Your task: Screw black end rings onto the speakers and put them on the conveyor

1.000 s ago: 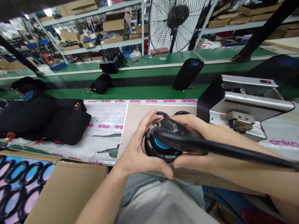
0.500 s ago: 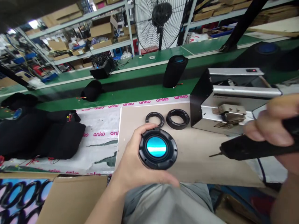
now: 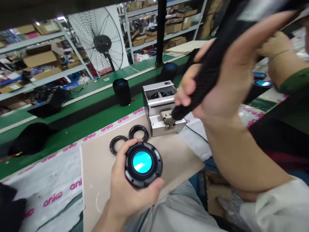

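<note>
My left hand [image 3: 130, 187] is wrapped round a round black speaker [image 3: 157, 161] with a shiny blue centre and a ring with screw holes, its face turned up. My right hand [image 3: 222, 77] grips a black electric screwdriver [image 3: 210, 67], which slants down to the left. The screwdriver's nose is at the front of a metal screw feeder [image 3: 158, 129]; whether its bit touches a screw there is hidden. Just beyond the speaker, two black rings [image 3: 138, 127] lie on a cardboard sheet [image 3: 96, 170].
A black cylindrical speaker [image 3: 122, 93] stands on the green belt [image 3: 96, 111]. Dark fabric bodies lie at the left. A co-worker's arm [image 3: 281, 53] shows at the right beside more speakers. A fan [image 3: 102, 43] and shelves stand behind. A black post [image 3: 161, 32] rises beyond the feeder.
My right hand has raised the back of the screwdriver and brought its nose to the screw feeder. The view has swung right. My left thumb has closed in against the speaker.
</note>
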### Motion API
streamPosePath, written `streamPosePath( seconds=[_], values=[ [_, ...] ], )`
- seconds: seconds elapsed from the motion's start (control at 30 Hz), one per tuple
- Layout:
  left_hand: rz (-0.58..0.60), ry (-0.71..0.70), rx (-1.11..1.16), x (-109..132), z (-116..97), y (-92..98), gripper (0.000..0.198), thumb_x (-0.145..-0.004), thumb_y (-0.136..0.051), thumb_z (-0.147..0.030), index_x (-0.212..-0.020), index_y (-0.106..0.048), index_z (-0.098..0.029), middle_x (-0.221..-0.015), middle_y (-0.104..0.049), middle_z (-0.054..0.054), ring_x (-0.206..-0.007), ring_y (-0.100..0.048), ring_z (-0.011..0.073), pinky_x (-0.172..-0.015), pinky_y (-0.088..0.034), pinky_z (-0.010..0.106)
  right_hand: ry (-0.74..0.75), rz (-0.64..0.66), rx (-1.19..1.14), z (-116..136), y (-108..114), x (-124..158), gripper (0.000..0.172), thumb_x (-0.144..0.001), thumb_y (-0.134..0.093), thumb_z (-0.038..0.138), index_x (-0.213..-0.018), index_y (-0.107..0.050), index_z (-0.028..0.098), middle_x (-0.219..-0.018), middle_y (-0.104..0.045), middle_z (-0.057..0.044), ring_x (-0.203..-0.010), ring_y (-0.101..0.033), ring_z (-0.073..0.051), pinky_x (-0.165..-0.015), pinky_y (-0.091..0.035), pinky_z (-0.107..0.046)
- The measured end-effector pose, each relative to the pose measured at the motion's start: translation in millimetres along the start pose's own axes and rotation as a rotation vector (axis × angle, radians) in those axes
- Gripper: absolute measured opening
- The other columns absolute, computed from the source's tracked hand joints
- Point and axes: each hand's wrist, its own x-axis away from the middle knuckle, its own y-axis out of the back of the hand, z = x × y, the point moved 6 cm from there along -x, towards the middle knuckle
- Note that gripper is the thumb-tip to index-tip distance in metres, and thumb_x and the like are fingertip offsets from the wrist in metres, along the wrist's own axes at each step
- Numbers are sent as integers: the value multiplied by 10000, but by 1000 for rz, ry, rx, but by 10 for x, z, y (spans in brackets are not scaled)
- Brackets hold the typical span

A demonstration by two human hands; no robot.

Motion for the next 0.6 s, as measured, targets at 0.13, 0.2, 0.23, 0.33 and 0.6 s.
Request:
streamPosePath(
  seconds=[0.13, 0.2, 0.23, 0.33, 0.6],
  values=[
    [14, 7, 44, -151, 34, -203, 767, -743, -945, -475, -1419, -648, -268, -1372, -758, 77, -1227, -773, 295, -1030, -651, 369, 13, -39, -57, -14, -189, -49, 772, -749, -693, 949, -1000, -576, 228, -604, -545, 15, -559, -621, -171, -480, -500, -271],
    [23, 16, 40, -170, 35, -222, 760, -748, -947, -505, -1406, -655, -262, -1355, -762, 87, -1199, -782, 306, -999, -664, 385, 70, -85, -148, -36, -301, -50, 762, -760, -680, 952, -955, -537, 229, -565, -503, 38, -495, -571, -144, -432, -448, -244],
    [28, 18, 36, -168, 32, -222, 756, -745, -952, -508, -1396, -656, -264, -1340, -767, 85, -1177, -789, 305, -975, -672, 384, 111, -117, -199, -41, -354, -52, 763, -765, -666, 959, -933, -507, 232, -546, -478, 51, -454, -530, -128, -404, -416, -236],
    [23, 25, 40, -138, 21, -212, 748, -750, -954, -508, -1395, -651, -281, -1330, -765, 73, -1154, -795, 299, -941, -680, 373, 204, -171, -301, -65, -489, -76, 761, -760, -691, 945, -864, -434, 236, -509, -424, 77, -367, -426, -105, -339, -338, -242],
    [55, 83, 80, -188, 8, -223, 773, -718, -973, -515, -1357, -629, -248, -1291, -766, 90, -1133, -800, 314, -937, -678, 402, 109, -59, -409, -57, -492, -8, 661, -757, -831, 785, -855, -477, 236, -508, -493, 75, -345, -434, -122, -315, -362, -265]
  ],
)
